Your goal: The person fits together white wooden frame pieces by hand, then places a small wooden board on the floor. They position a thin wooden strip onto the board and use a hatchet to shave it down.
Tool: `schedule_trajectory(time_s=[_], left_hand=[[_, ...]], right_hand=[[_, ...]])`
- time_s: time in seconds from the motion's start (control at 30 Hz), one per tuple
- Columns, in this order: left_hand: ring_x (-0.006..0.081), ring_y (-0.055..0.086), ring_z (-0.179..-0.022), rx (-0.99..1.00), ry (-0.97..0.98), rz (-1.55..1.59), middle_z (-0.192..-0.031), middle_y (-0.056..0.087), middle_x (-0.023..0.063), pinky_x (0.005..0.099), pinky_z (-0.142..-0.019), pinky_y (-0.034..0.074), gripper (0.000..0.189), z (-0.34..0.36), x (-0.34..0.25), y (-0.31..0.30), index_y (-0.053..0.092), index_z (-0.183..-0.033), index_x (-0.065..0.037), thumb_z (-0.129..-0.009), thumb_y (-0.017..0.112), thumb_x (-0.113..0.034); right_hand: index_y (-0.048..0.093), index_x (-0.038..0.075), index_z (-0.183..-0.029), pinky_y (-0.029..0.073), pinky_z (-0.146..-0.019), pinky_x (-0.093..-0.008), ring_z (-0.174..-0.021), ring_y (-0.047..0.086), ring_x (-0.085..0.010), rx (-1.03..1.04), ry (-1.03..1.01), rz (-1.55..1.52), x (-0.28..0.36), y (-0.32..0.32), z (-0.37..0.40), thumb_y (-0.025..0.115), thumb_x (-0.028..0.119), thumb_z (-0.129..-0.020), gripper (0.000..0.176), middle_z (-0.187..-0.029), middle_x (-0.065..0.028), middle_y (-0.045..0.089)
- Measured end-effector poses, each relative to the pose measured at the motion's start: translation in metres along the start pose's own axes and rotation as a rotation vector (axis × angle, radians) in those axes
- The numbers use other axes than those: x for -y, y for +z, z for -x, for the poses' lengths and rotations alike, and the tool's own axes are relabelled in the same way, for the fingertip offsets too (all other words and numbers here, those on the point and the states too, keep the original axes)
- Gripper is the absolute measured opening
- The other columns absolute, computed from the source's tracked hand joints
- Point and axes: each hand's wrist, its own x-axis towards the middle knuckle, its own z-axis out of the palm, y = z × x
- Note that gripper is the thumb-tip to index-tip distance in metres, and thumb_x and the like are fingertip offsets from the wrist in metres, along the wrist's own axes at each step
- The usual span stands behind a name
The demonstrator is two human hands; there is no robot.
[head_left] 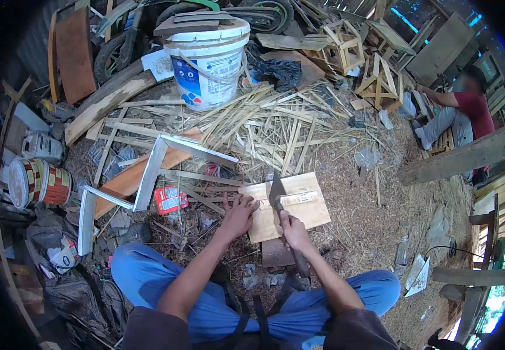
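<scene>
Fingers of your left hand (239, 217) are bent and slightly spread at the board (314, 213)'s 9 o'clock edge, probably to steady it; whether they also press the strip (304, 198) you can't tell from here. Your right hand (293, 232) is wrapped round the knife (276, 191), its long dark handle running out past your palm towards 5 o'clock, a hold that likely gives you leverage. The blade points to 12 and crosses above the strip; whether the two touch is unclear.

The strip lies on the board, reaching towards 3 o'clock. It looks narrow, straight and pale, with brownish marks. The board is light, smooth-looking wood, tilted a little in your view. A darker block (277, 255) shows at its 6 o'clock side, perhaps serving as support.

Beyond, loose slats (290, 143) sprawl at 12, a red packet (169, 200) lies at 9, a white frame (150, 175) at 10, and the bucket (209, 76) stands at 11. Another person (468, 111) sits at 2.
</scene>
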Motion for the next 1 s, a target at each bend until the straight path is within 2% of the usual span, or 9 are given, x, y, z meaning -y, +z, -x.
schedule_trajectory(time_s=[0.07,0.2,0.23,0.4,0.47,0.63,0.73,0.8,1.0], left_hand=[[0.0324,0.038,-0.143,0.049,0.012,-0.015,-0.145,0.052,0.0048,0.0724,-0.118,-0.001,0.049,0.002,-0.001,-0.004,0.064,-0.136,-0.023,-0.087,0.064,-0.017],[0.0334,0.037,-0.144,0.04,0.019,-0.034,-0.145,0.052,0.0047,0.0721,-0.119,0.0,0.051,0.004,-0.002,-0.002,0.062,-0.138,-0.024,-0.088,0.063,-0.017],[0.0336,0.037,-0.144,0.044,0.013,-0.012,-0.146,0.051,0.005,0.0725,-0.119,0.0,0.05,0.003,-0.001,-0.002,0.062,-0.138,-0.024,-0.088,0.063,-0.016],[0.0339,0.035,-0.145,0.052,0.009,-0.03,-0.147,0.051,0.0065,0.0734,-0.118,0.001,0.051,0.002,-0.004,-0.008,0.063,-0.138,-0.023,-0.088,0.062,-0.015],[0.0341,0.035,-0.146,0.088,-0.007,-0.055,-0.148,0.05,0.0069,0.073,-0.118,0.0,0.051,0.003,-0.007,-0.013,0.062,-0.138,-0.023,-0.088,0.062,-0.015],[0.0346,0.035,-0.145,0.075,-0.025,-0.011,-0.15,0.05,0.0077,0.0724,-0.118,-0.001,0.051,0.004,-0.006,-0.002,0.063,-0.138,-0.023,-0.088,0.062,-0.016],[0.0335,0.037,-0.144,0.039,0.0,-0.006,-0.148,0.052,0.0086,0.0722,-0.118,-0.001,0.046,0.002,-0.005,-0.005,0.065,-0.134,-0.021,-0.089,0.062,-0.018],[0.0314,0.04,-0.142,0.025,-0.024,0.045,-0.143,0.055,0.0084,0.0712,-0.119,0.0,0.041,0.001,-0.007,-0.005,0.066,-0.131,-0.017,-0.091,0.061,-0.019],[0.0301,0.045,-0.139,0.069,-0.077,0.052,-0.136,0.061,0.0086,0.071,-0.118,0.0,0.041,-0.014,-0.022,-0.014,0.063,-0.134,-0.013,-0.094,0.06,-0.024]], right_hand=[[0.062,-0.002,-0.101,0.043,-0.042,-0.0339,-0.042,0.053,-0.0157,-0.142,-0.187,-0.132,-0.008,0.0,-0.005,0.039,0.058,-0.107,0.064,-0.058,-0.007,0.054],[0.059,-0.001,-0.108,0.038,-0.04,-0.0324,-0.042,0.048,-0.0133,-0.157,-0.225,-0.342,0.064,-0.041,0.034,0.04,0.053,-0.109,0.057,-0.057,-0.0039,0.052],[0.061,-0.004,-0.108,0.047,-0.054,-0.0487,-0.06,0.064,-0.0444,-0.237,-0.28,-0.274,0.073,-0.044,0.037,0.04,0.043,-0.11,0.051,-0.064,-0.0206,0.064],[0.06,-0.003,-0.116,0.053,-0.071,-0.0555,-0.082,0.067,-0.0526,-0.392,-0.381,-0.021,0.017,0.0,0.017,0.037,0.046,-0.109,0.055,-0.081,-0.0294,0.069],[0.061,-0.003,-0.119,0.052,-0.084,-0.0578,-0.096,0.066,-0.0526,-0.127,-0.111,0.16,0.004,0.004,0.014,0.035,0.053,-0.107,0.062,-0.096,-0.0331,0.069],[0.063,-0.002,-0.117,0.052,-0.09,-0.0554,-0.099,0.066,-0.0518,-0.087,-0.049,0.134,-0.004,-0.001,0.006,0.036,0.058,-0.105,0.067,-0.1,-0.0318,0.07],[0.062,-0.001,-0.11,0.057,-0.073,-0.0489,-0.079,0.071,-0.0414,-0.016,-0.038,-0.02,-0.005,-0.009,0.002,0.039,0.06,-0.105,0.066,-0.086,-0.0232,0.071],[0.06,0.001,-0.099,0.041,-0.039,-0.0324,-0.04,0.048,-0.0146,0.054,0.087,-0.373,-0.001,-0.018,0.01,0.045,0.064,-0.103,0.065,-0.057,-0.0043,0.05],[0.057,0.001,-0.1,0.042,-0.04,-0.0321,-0.041,0.049,-0.0147,-0.041,0.098,-0.457,0.008,-0.063,0.013,0.045,0.066,-0.101,0.067,-0.059,-0.0035,0.05]])
